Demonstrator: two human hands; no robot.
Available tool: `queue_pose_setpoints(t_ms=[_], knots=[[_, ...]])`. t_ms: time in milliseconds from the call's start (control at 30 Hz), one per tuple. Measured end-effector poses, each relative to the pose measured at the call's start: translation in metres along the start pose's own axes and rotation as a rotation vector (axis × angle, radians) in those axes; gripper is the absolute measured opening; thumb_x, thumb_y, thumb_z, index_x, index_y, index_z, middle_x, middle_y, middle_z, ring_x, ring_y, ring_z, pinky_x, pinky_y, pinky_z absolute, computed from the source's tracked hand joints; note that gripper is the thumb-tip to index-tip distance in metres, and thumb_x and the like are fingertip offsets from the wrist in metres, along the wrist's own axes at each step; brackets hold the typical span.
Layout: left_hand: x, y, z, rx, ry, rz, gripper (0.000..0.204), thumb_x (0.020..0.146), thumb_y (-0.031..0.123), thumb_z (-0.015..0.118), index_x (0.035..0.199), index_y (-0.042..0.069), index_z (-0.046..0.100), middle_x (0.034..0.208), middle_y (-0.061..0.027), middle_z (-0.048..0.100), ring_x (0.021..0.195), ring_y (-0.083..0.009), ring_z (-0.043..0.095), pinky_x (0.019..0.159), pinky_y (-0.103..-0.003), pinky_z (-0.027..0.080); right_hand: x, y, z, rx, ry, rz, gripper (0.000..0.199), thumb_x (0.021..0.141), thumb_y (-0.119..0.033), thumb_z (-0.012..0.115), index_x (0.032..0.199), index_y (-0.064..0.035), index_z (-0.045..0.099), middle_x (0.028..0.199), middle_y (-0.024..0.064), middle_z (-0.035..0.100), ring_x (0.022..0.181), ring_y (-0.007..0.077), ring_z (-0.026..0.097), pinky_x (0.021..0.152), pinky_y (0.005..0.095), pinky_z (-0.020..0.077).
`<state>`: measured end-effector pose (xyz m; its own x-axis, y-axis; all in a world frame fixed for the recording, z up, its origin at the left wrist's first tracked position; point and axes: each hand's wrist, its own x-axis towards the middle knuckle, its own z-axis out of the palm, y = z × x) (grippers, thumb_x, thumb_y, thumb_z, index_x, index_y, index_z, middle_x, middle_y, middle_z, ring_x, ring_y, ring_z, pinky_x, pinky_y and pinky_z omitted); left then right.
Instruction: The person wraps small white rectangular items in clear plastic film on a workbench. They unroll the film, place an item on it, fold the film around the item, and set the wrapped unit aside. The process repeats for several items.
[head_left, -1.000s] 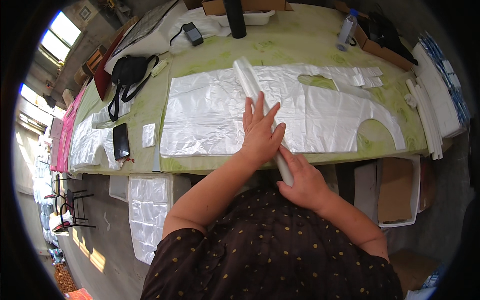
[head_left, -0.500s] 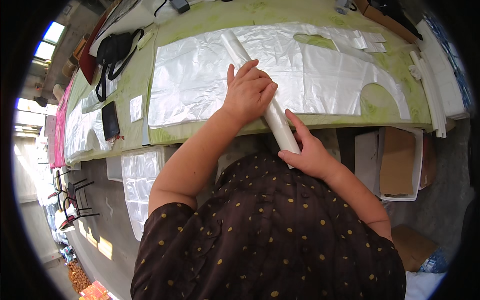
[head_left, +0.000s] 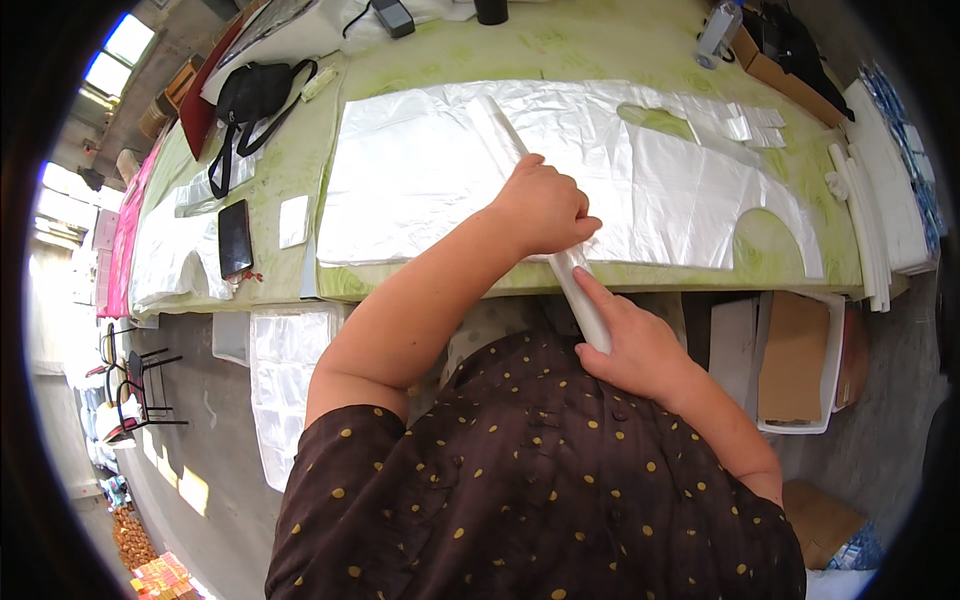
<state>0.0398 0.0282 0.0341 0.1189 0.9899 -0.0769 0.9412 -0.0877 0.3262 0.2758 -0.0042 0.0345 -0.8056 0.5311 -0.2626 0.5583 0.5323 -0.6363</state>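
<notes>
While the left hand (head_left: 552,208), seemingly clenched around the pale roll (head_left: 577,300), covers its middle, the right hand (head_left: 640,345) grasps its lower end; it slants over white film (head_left: 400,180) past the bench (head_left: 570,45) edge.

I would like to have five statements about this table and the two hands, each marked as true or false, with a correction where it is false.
1. Both the left hand and the right hand touch the white roll. True.
2. The right hand is nearer to the roll's far end than the left hand. False: the left hand is nearer to it.
3. The black phone lies to the right of the large plastic sheet. False: it lies to its left.
4. The clear bottle is near the brown cardboard box at the upper right. True.
5. The black shoulder bag is on the floor. False: it lies on the table.
</notes>
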Motion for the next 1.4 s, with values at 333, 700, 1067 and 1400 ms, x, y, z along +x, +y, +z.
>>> queue_pose_setpoints(t_ms=[333,700,1067,1400], knots=[[0.022,-0.142,-0.002,-0.729,0.881,-0.498,0.060,0.089,0.019,0.072,0.145,0.007,0.054,0.142,-0.0146,0.056,0.118,-0.0267,0.060,0.097,-0.035,0.049,-0.009,0.002,-0.010,-0.081,-0.021,0.033,0.085,0.084,-0.031,0.066,0.161,-0.0331,0.030,0.098,0.0179,0.061,0.086,0.0412,0.066,0.082,0.0499,0.0556],[0.019,-0.168,-0.037,-0.868,0.229,-0.707,0.030,0.090,0.026,0.069,0.113,0.007,0.072,0.090,-0.0025,0.064,0.068,-0.0127,0.053,0.058,-0.031,0.046,-0.008,-0.002,-0.012,-0.095,-0.035,0.053,0.090,0.084,-0.031,0.068,0.163,-0.0292,0.026,0.107,0.0198,0.063,0.092,0.0415,0.067,0.085,0.0498,0.0555],[0.016,-0.153,-0.021,-0.537,0.303,-0.706,0.032,0.088,0.031,0.065,0.107,0.007,0.074,0.103,-0.0122,0.074,0.086,-0.0232,0.070,0.075,-0.038,0.056,-0.073,0.036,-0.035,-0.163,-0.071,0.127,0.098,0.081,-0.027,0.075,0.162,-0.0133,0.023,0.121,0.0231,0.064,0.110,0.0432,0.064,0.094,0.0483,0.0527],[0.016,-0.129,-0.006,-0.064,0.439,-0.640,0.033,0.088,0.031,0.058,0.105,0.007,0.073,0.129,-0.0129,0.065,0.116,-0.0324,0.064,0.098,-0.041,0.051,-0.222,0.130,0.004,0.052,0.095,0.438,0.052,0.071,-0.004,0.076,0.121,-0.0039,0.062,0.113,0.0171,0.064,0.101,0.0362,0.065,0.092,0.0410,0.0519]])
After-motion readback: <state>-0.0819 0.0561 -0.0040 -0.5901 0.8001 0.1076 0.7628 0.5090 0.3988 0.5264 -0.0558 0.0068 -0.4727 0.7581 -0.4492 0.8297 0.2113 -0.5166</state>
